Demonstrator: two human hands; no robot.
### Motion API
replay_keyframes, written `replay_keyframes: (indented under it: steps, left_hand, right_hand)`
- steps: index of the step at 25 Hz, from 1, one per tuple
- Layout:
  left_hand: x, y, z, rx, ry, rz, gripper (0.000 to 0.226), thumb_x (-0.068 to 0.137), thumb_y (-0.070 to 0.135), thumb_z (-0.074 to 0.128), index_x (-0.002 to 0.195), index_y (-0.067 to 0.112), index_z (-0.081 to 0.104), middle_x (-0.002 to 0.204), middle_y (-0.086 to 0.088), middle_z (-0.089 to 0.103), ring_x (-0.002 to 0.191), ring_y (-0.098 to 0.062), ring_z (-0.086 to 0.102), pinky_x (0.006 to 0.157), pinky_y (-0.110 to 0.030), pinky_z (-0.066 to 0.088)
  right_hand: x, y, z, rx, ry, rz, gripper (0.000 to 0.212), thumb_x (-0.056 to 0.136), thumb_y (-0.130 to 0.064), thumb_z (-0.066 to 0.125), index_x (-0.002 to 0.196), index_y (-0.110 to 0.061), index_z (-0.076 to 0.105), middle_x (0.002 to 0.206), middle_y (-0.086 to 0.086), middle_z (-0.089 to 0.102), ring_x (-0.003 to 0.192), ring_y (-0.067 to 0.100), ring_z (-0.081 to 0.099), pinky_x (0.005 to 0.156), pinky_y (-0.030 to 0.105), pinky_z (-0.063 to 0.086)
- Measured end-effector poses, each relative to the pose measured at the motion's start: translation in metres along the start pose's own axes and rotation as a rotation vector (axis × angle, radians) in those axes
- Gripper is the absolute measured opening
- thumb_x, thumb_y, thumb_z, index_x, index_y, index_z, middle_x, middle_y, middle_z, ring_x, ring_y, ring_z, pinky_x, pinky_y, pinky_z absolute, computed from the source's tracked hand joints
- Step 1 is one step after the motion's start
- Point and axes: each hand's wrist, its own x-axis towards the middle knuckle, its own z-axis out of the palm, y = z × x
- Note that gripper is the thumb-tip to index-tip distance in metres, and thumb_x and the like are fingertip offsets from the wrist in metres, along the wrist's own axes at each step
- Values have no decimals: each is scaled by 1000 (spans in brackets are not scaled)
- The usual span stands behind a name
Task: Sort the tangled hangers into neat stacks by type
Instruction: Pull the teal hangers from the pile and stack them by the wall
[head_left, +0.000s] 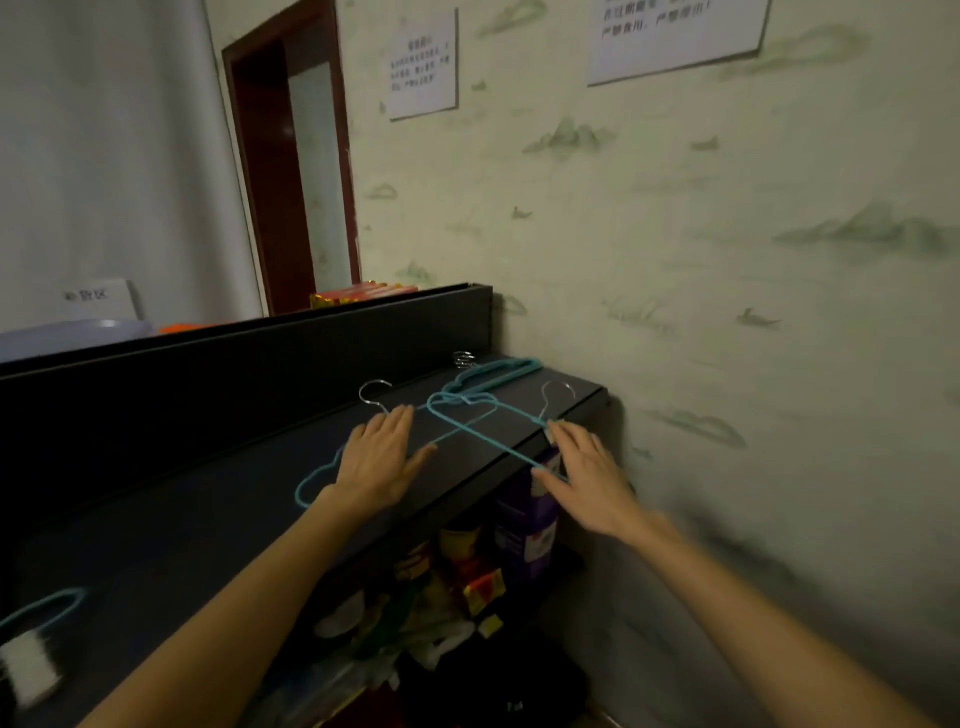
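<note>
Several teal hangers with silver hooks lie crossed on a dark counter top (218, 499). One teal hanger (485, 428) runs diagonally toward the counter's front edge. A small stack of teal hangers (493, 371) rests near the far wall corner. My left hand (376, 457) lies flat, fingers spread, on a hanger whose rounded end (311, 486) sticks out to the left. My right hand (587, 480) is at the counter's front edge, fingers on the diagonal hanger's lower end. Another teal hanger end (52, 605) shows at the far left.
A raised black back panel (260, 358) runs behind the counter. The patterned wall (727, 260) closes the right side. Below the counter, shelves hold packaged goods (488, 566). A white furry object (28, 670) lies at the lower left.
</note>
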Motion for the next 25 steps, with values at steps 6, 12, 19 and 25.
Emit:
replay_keyframes:
  steps: [6,12,19,25]
  left_hand:
    - [90,-4,15,93,64,-139,77,98,62,40,156,12,29,159,-6,37,143,-27,37,114,-44,32]
    - [153,-32,36,139,231,-356,68,98,52,52,147,6,43,148,-13,50,132,-37,46,106,-52,39]
    - [257,9,81,132,239,-204,79,82,77,52,138,21,58,132,1,64,120,-21,58,94,-38,50]
    - [294,26,109,128,236,-255,78,77,76,62,135,24,59,127,9,64,115,-11,56,88,-29,52]
  right_hand:
    - [122,71,-1,136,-102,17,84,88,-41,70,156,-15,28,153,2,36,139,23,37,111,38,37]
    - [260,114,26,169,-250,-140,82,74,-25,76,149,-19,44,149,2,45,136,21,44,112,36,39]
    - [404,167,64,165,-456,-466,81,75,-22,79,149,-21,45,143,-2,52,128,12,48,108,22,35]
    - [461,183,101,290,-706,-567,82,73,-23,84,145,-23,45,141,-7,54,128,9,50,112,28,40]
